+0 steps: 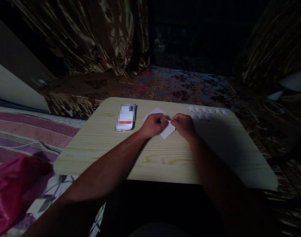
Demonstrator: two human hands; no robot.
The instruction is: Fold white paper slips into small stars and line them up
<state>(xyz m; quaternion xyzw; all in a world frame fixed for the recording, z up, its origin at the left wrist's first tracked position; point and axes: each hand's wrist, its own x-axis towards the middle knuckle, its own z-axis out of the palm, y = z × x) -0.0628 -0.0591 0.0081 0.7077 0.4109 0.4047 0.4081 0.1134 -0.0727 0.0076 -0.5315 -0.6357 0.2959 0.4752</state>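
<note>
Over the middle of the wooden-topped table [165,168], a small white sheet of paper [167,130] is pinched along its far edge by both hands. My left hand [154,125] grips it with thumb and fingers from the left. Close beside, my right hand [183,124] pinches it from the right, the fingertips nearly meeting. More white paper [156,110] lies flat just beyond my left hand, which partly covers it. Several small white folded paper pieces [204,110] sit in two rows at the table's far right, past my right hand.
A phone [126,117], its screen blurred out, lies on the table's left. Left of the table are a striped bedcover [36,126] and a bright pink cloth or bag [14,187]. Behind the table stand a patterned covered ledge [165,82] and gold curtains [110,33].
</note>
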